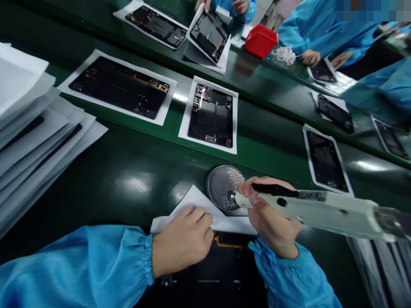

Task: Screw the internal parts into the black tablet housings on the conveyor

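Clasping screwdriver [324, 210] in right hand [274, 224], ideally aiming squarely at perforated disc [224, 186]! Curling left hand [183, 240] over panel [226, 265], no telling if pinching

Right hand [276, 231] held pale screwdriver [337, 214], tip at round dimpled dish [221, 188] on bench [128, 158]. Left hand [183, 237] curled over dark tablet panel [221, 265]. Red bin [261, 40] stood beyond.

Pale green power screwdriver [340, 214]: slanted, tip at round metal dish [221, 188], contact unclear. Dish dimpled, face up. Black tablet housing [221, 267]: partly hidden, orange strip showing; white sheet [202, 202] juts past far edge.
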